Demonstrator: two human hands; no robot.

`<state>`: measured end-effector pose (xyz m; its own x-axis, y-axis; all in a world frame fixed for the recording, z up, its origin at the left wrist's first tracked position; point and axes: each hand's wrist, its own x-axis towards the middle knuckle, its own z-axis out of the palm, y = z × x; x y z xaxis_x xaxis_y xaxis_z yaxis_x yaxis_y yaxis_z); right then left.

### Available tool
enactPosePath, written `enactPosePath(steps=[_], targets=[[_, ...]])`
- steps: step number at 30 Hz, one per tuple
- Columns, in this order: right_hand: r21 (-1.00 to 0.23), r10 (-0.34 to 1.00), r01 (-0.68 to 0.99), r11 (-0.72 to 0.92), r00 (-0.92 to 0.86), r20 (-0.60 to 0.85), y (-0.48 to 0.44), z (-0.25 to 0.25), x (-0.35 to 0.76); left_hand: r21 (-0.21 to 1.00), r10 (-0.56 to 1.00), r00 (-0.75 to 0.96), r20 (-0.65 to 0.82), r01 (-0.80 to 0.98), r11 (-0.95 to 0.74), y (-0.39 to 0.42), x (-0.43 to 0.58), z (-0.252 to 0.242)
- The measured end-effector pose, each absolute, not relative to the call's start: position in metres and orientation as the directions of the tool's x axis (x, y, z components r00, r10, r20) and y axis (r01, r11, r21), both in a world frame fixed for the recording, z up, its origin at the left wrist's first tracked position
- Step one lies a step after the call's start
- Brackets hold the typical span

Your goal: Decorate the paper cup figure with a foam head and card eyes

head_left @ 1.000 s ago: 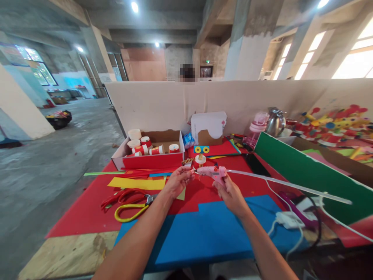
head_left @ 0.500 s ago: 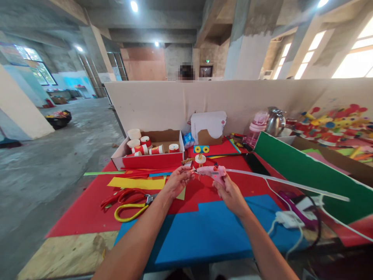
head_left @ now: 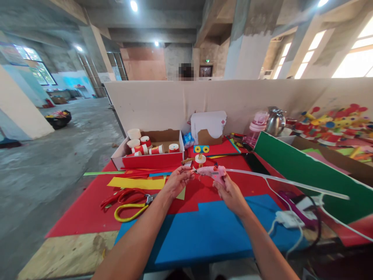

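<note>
My right hand (head_left: 229, 191) is wrapped round the handle of a pink glue gun (head_left: 211, 171), with a long clear glue stick (head_left: 285, 182) running out of its back. At the gun's nozzle, my left hand (head_left: 178, 182) pinches something too small to make out. Just behind the gun stands a paper-cup figure (head_left: 200, 158) with a spring-like piece and a blue strip with two yellow rings (head_left: 201, 149) on top. Yellow-handled scissors (head_left: 132, 210) lie left of my left forearm, beside red-handled ones (head_left: 125, 196).
A box (head_left: 154, 160) of paper cups stands at the back left. Yellow paper (head_left: 136, 183) lies before it. A green-sided box (head_left: 311, 175), cables and a white power strip (head_left: 288, 219) are at the right. Behind rise a steel jug (head_left: 275, 121) and a partition (head_left: 151, 102).
</note>
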<state>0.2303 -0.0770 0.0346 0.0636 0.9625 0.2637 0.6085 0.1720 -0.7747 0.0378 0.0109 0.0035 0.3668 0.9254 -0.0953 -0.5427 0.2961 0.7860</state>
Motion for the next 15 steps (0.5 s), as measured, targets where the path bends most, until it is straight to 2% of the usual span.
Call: enactPosePath(steps=[6,15], targets=[[-0.793,0.948,0.559,0.244,0.034,0.316,-0.0764,0.0344,0.2311,0.78,0.917,0.391,-0.08,-0.548,0.301,0.0114,0.0377,0.0018],[-0.779,0.942,0.576,0.246,0.047,0.333,-0.0761,0.0326,0.2325,0.773,0.917,0.387,-0.099,-0.55,0.316,0.0106,0.0384,0.0024]])
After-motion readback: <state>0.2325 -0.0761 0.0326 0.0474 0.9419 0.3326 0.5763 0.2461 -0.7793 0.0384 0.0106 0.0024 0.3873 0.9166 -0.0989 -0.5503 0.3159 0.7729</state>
